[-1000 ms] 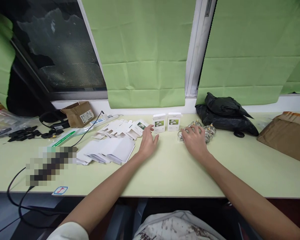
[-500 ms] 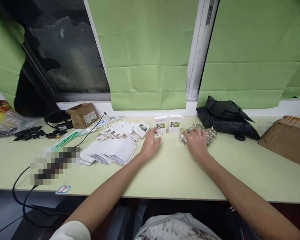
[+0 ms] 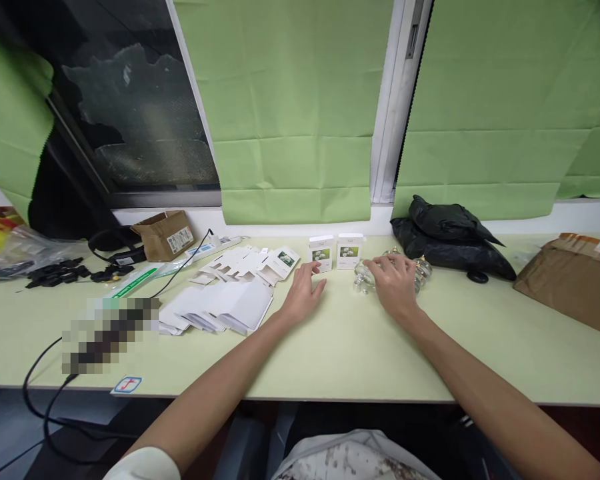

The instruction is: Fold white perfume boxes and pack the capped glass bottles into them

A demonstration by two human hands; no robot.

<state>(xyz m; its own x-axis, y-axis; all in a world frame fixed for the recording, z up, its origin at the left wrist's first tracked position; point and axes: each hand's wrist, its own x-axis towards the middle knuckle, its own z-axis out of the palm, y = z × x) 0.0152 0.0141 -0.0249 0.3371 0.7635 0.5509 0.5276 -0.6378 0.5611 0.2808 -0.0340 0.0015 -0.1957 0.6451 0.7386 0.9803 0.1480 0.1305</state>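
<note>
The small glass bottles lie clustered on the pale green tabletop, just at the 12 o'clock side of the right hand. That hand lies palm down over the near bottles, its grip loosely spread and the fingertips touching glass; whether any bottle is actually clasped I cannot tell.

At 9 o'clock from it, the left hand rests flat, fingers open and holding nothing, its tips just short of two upright white cartons with a flower picture, which stand side by side facing the person, likely set up as finished ones.

Farther toward 9 o'clock lie flattened carton blanks and white folded sheets, fanned within easy reach. A black bag slumps at 2 o'clock behind the bottles, and a brown parcel sits far at 3 o'clock.
</note>
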